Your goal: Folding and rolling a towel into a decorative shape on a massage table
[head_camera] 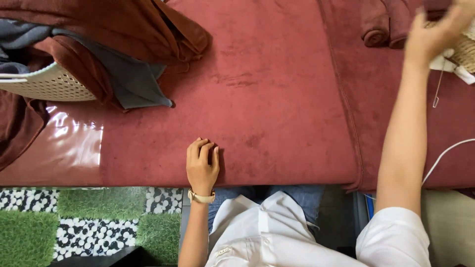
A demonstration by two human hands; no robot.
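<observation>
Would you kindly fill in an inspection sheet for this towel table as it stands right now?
Surface: red towel spread flat over a glossy table.
Job's things: rolled red towels at the far right; woven basket beside them.
Clutter: white lattice basket at left, draped with brown and grey cloths.
Hands: left hand rests curled on the spread towel, holding nothing; right hand reaches to the woven basket, grip unclear.
Cables: white cable at the right edge.
Surroundings: green turf and pebble-pattern floor mats below the table.
</observation>
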